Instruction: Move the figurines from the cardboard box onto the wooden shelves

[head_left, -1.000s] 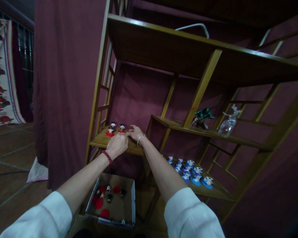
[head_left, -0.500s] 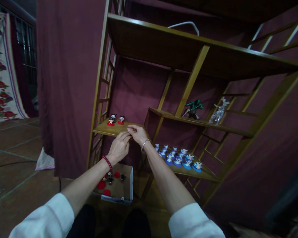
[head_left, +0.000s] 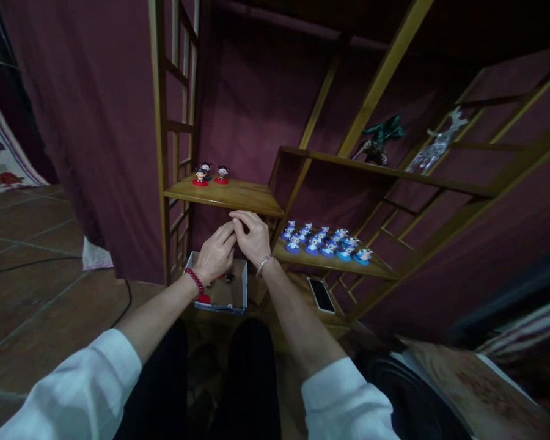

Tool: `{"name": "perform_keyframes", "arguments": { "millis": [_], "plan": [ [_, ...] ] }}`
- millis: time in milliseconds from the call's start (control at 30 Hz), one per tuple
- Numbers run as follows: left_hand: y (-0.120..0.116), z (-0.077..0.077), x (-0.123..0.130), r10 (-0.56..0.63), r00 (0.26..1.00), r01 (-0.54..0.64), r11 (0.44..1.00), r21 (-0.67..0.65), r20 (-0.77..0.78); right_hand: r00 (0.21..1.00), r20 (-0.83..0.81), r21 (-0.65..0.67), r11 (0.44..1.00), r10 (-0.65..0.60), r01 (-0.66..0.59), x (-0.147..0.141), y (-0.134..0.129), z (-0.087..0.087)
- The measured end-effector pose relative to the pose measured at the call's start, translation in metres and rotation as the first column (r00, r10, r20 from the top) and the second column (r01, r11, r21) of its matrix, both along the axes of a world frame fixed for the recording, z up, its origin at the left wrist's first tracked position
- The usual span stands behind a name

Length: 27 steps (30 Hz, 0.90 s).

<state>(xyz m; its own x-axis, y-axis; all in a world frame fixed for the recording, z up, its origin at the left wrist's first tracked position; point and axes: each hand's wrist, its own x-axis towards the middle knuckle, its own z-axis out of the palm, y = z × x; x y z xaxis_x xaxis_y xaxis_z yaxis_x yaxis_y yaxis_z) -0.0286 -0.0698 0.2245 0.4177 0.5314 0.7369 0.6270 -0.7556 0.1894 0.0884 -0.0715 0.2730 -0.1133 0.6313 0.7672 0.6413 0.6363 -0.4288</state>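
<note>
My left hand (head_left: pixel 216 252), with a red bead bracelet at the wrist, has its fingers bent and meets my right hand (head_left: pixel 252 237) at the fingertips. Both are closed in a pinch just below the front edge of a small wooden shelf (head_left: pixel 229 194). Whatever they hold is hidden or too small to make out. Several small figurines on red bases, among them one at the front left (head_left: pixel 200 177) and one to its right (head_left: pixel 222 175), stand on that shelf. Beneath my hands is an open box (head_left: pixel 238 293) with red and dark pieces, partly covered by my left hand.
Blue-based figurines (head_left: pixel 329 247) stand in rows on a lower shelf (head_left: pixel 302 255) at the right. A phone (head_left: pixel 321 295) lies below them. A green figure (head_left: pixel 379 140) and a clear deer-shaped ornament (head_left: pixel 437 145) stand higher up. A purple curtain (head_left: pixel 87 134) hangs at the left.
The view has tilted down, so the shelves appear higher and the phone shows. My joined hands have moved from in front of the small shelf to below its edge, nearer the box.
</note>
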Motion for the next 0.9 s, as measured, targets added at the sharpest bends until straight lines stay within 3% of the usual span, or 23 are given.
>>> {"name": "perform_keyframes", "arguments": {
  "millis": [167,300,533,633,900],
  "plan": [
    [0.006,-0.038,-0.002,-0.033,0.998,0.029,0.996,-0.089,-0.05,0.997,0.051,-0.109,0.992,-0.053,0.058,0.002,0.005,-0.047],
    [0.011,-0.074,-0.002,-0.022,0.993,-0.006,0.973,-0.232,-0.115,0.994,0.064,-0.245,0.965,-0.084,0.097,0.005,0.012,-0.088],
    [0.008,-0.132,0.001,0.008,0.968,-0.125,0.883,-0.453,-0.25,0.992,0.101,-0.541,0.833,-0.071,0.114,0.004,0.022,-0.159],
    [0.007,-0.152,0.002,0.011,0.961,-0.165,0.824,-0.543,-0.275,0.987,0.126,-0.609,0.778,-0.098,0.155,0.004,0.026,-0.188],
    [0.015,-0.189,0.002,-0.053,0.958,-0.17,0.685,-0.708,-0.281,0.984,0.157,-0.736,0.655,-0.082,0.172,0.003,0.035,-0.241]
  ]
}}
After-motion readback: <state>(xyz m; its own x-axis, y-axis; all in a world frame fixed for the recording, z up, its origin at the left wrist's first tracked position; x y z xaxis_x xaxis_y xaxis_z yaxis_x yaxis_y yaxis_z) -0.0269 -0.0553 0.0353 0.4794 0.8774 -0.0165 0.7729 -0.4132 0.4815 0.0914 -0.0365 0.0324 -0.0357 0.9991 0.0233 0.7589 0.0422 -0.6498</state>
